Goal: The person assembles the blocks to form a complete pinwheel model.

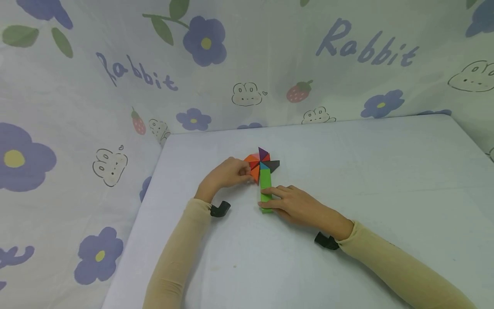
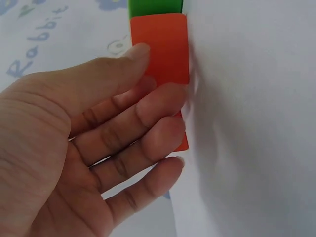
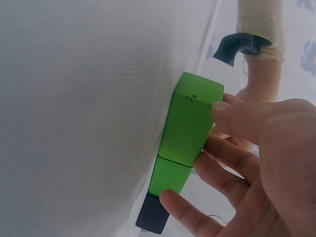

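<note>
An orange triangular block (image 1: 255, 173) lies in a pinwheel of coloured blocks on the white table. My left hand (image 1: 233, 172) is at its left side, thumb and loosely bent fingertips touching it. The left wrist view shows the thumb against the orange block (image 2: 165, 47), with fingers over its lower end. A row of green blocks (image 1: 266, 178) runs toward me from the pinwheel. My right hand (image 1: 295, 205) grips the near green block (image 3: 190, 123), two fingers across its top and the thumb at its near end. The pinwheel also has red, purple (image 1: 263, 153), blue and dark grey (image 1: 272, 165) pieces.
The white table (image 1: 366, 171) extends on both sides of the blocks. A patterned cloth (image 1: 270, 64) with flowers and rabbits hangs behind and to the left. Black wrist pieces (image 1: 220, 209) stick out from the beige sleeves.
</note>
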Available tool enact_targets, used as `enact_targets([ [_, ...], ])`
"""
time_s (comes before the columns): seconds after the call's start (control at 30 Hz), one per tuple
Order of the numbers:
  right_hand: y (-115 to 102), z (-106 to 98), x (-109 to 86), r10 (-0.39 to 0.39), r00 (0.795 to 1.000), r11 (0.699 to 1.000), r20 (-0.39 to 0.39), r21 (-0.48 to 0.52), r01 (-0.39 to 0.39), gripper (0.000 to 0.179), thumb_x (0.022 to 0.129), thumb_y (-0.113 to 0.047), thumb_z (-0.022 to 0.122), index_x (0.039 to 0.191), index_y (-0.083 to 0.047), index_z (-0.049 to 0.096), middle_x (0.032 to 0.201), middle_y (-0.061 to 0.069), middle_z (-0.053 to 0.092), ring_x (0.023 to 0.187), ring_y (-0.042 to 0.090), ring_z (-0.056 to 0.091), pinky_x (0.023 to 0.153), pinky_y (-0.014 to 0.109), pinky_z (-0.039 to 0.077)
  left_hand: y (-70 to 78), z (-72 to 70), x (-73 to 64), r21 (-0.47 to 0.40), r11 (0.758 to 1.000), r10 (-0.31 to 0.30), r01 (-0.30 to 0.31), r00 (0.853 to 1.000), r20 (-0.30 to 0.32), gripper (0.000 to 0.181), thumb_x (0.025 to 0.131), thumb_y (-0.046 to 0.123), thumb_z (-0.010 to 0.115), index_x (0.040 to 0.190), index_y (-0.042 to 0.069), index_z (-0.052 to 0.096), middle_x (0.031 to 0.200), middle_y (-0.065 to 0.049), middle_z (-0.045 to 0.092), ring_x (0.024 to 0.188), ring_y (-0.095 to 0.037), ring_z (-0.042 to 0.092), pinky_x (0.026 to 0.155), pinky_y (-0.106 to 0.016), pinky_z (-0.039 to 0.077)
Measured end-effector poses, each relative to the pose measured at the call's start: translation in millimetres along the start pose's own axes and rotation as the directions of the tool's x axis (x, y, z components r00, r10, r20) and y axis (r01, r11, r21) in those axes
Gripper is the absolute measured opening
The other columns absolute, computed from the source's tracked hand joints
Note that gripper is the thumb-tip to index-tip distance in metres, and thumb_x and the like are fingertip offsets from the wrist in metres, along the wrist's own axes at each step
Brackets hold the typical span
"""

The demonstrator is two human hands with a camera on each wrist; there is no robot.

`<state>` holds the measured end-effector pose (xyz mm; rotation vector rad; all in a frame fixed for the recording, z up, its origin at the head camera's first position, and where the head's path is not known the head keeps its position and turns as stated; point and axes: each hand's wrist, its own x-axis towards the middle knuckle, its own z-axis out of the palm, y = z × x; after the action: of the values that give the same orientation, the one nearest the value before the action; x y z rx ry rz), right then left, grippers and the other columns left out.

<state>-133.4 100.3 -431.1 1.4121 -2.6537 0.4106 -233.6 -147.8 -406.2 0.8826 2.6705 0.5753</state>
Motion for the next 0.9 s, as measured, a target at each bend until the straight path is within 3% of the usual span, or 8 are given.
enact_targets([
  [0.37, 0.4, 0.4, -0.1, -0.020, 1.000, 1.000, -0.008, -0.024, 0.020, 0.039, 0.091, -0.018, 0.070, 0.129, -0.028, 0.066, 0.137, 0.002, 0.057, 0.115, 0.020, 0.061, 0.087, 0.040, 0.055, 4.3, 5.3, 2.9, 0.052, 0.999, -0.006, 0.009, 0.998, -0.057, 0.018, 0.089, 0.027, 0.073, 0.080, 0.013, 0.066, 0.068, 0.004, 0.057, 0.065, -0.012, 0.050, 0.062, -0.024, 0.042],
  [0.9, 1.0, 2.2, 0.2, -0.073, 0.997, 0.992, -0.035, -0.106, 0.069, 0.043, 0.088, -0.018, 0.073, 0.129, -0.028, 0.064, 0.136, 0.001, 0.056, 0.116, 0.019, 0.060, 0.087, 0.038, 0.055, 4.6, 4.8, 4.4, 0.074, 0.997, -0.022, 0.027, 0.997, -0.073, 0.014, 0.091, 0.025, 0.071, 0.084, 0.013, 0.068, 0.075, 0.002, 0.066, 0.068, -0.013, 0.054, 0.066, -0.025, 0.048],
])
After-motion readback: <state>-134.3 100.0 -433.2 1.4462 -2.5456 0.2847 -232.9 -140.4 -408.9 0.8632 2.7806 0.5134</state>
